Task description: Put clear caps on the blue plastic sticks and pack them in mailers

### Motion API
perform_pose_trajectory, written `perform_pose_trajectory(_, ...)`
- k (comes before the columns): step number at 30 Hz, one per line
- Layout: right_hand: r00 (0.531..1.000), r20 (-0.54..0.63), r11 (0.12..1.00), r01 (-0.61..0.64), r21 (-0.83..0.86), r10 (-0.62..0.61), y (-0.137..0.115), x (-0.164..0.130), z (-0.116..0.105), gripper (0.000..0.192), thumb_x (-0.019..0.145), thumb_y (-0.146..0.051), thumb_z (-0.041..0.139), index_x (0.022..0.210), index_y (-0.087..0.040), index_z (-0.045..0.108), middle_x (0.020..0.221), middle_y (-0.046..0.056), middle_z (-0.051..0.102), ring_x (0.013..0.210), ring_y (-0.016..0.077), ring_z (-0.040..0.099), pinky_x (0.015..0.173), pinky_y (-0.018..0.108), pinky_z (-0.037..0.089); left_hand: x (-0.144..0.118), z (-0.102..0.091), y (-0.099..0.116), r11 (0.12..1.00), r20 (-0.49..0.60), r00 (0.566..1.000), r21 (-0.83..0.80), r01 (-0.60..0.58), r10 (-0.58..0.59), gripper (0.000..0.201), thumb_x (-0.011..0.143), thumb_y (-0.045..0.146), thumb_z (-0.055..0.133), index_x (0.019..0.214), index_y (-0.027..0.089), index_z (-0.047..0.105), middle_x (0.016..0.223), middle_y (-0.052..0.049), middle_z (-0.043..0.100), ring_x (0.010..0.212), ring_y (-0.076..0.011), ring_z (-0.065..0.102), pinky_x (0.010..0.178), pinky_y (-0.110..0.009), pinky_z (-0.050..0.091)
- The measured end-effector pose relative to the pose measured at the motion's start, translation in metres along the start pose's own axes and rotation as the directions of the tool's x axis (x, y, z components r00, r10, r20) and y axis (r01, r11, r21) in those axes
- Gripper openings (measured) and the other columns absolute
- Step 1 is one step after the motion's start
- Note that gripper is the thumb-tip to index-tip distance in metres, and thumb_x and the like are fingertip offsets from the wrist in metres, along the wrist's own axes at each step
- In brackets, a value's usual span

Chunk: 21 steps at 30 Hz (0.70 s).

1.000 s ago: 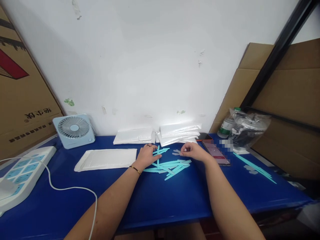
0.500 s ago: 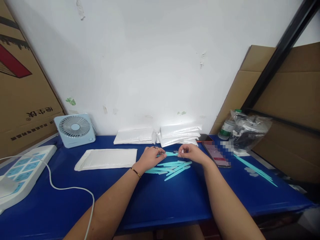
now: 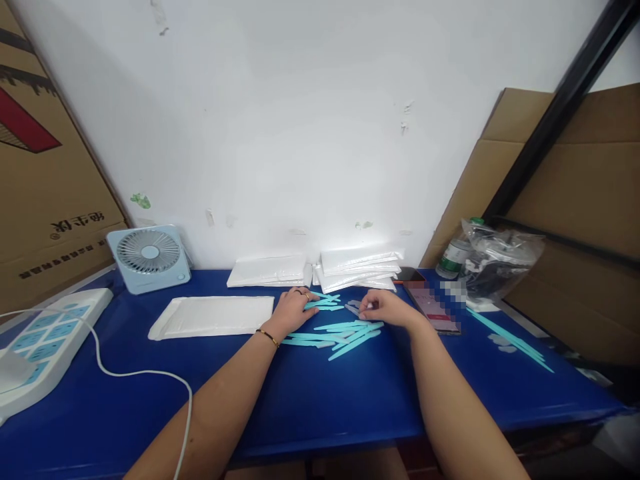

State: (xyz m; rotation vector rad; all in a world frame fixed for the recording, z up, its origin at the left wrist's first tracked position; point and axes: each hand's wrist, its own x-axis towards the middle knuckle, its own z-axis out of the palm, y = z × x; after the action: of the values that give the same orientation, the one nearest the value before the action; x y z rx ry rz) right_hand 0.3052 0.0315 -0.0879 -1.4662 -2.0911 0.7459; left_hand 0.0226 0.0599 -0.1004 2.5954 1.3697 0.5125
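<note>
My left hand [image 3: 294,309] lies over a small pile of slim turquoise eyebrow razors [image 3: 327,301], its fingers stretched out and the thumb apart. Just right of that pile are some small translucent plastic caps [image 3: 353,305]. Beside them my right hand [image 3: 383,308] is closed in a pinch, and whatever is between its fingertips is too small to make out. Nearer to me lies a second loose heap of turquoise razors [image 3: 350,339], several with pale caps on their ends.
A white padded packet [image 3: 213,317] lies left of my hands. Stacked white packets [image 3: 357,270] stand by the wall. To the right are a phone [image 3: 433,308], a bottle [image 3: 453,259], a plastic bag [image 3: 500,267] and more turquoise sticks [image 3: 515,341]. A fan [image 3: 149,259] and power strip [image 3: 55,347] sit left.
My left hand has shifted left with its fingers loosened, and the razor between my hands now lies on the far pile. My right hand has lowered slightly beside the translucent caps.
</note>
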Motion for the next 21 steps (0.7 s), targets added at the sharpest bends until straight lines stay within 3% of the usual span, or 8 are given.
perform_pose_trajectory(4,0.993,0.117,1.000,-0.019,-0.013,0.021,0.000,-0.001,0.005,0.019,0.061,-0.031,0.073,0.071,-0.016,0.067,0.079,0.004,0.062,0.068,0.0153,0.057,0.058,0.023,0.042,0.001,0.001,0.001,0.999,0.035,0.999,-0.016,0.029,-0.028,0.026,0.086,0.040,0.047,0.105,0.030,0.062,0.108,-0.002,0.059,0.103,-0.0221,0.052,0.088,-0.036,0.040)
perform_pose_trajectory(8,0.988,0.153,0.999,-0.022,0.042,0.015,-0.001,0.000,0.005,0.019,0.064,-0.031,0.071,0.074,-0.017,0.064,0.080,0.003,0.061,0.071,0.0163,0.058,0.061,0.025,0.043,0.002,0.002,0.003,0.999,-0.044,0.998,-0.012,-0.036,0.035,0.036,0.085,0.036,0.049,0.120,0.029,0.053,0.123,-0.004,0.053,0.117,-0.0227,0.043,0.096,-0.036,0.037)
perform_pose_trajectory(14,1.000,0.022,0.996,0.018,0.082,-0.020,-0.004,-0.003,-0.005,0.022,0.071,-0.037,0.065,0.079,-0.016,0.063,0.073,0.002,0.058,0.067,0.0142,0.052,0.059,0.024,0.040,0.001,0.005,0.005,0.996,0.002,0.996,0.004,-0.084,0.084,0.028,0.088,0.034,0.045,0.112,0.029,0.058,0.118,-0.002,0.058,0.112,-0.0218,0.048,0.095,-0.038,0.036)
perform_pose_trajectory(19,1.000,-0.028,0.994,-0.002,0.112,0.005,-0.003,0.002,0.001,0.021,0.075,-0.037,0.061,0.078,-0.016,0.060,0.060,-0.002,0.052,0.057,0.0115,0.046,0.052,0.021,0.034,0.001,-0.004,0.006,0.996,-0.127,0.992,-0.087,-0.006,-0.005,0.035,0.092,0.021,0.030,0.112,0.027,0.058,0.111,-0.001,0.062,0.107,-0.0187,0.052,0.092,-0.035,0.038)
perform_pose_trajectory(21,0.999,-0.051,0.995,0.019,0.099,-0.014,-0.005,0.005,0.006,0.020,0.075,-0.036,0.061,0.078,-0.016,0.060,0.060,-0.002,0.051,0.056,0.0111,0.045,0.052,0.021,0.034,0.000,-0.008,0.010,0.991,-0.166,0.986,-0.135,-0.020,-0.003,0.036,0.093,0.024,0.028,0.115,0.026,0.056,0.111,-0.001,0.063,0.106,-0.0175,0.053,0.092,-0.032,0.037)
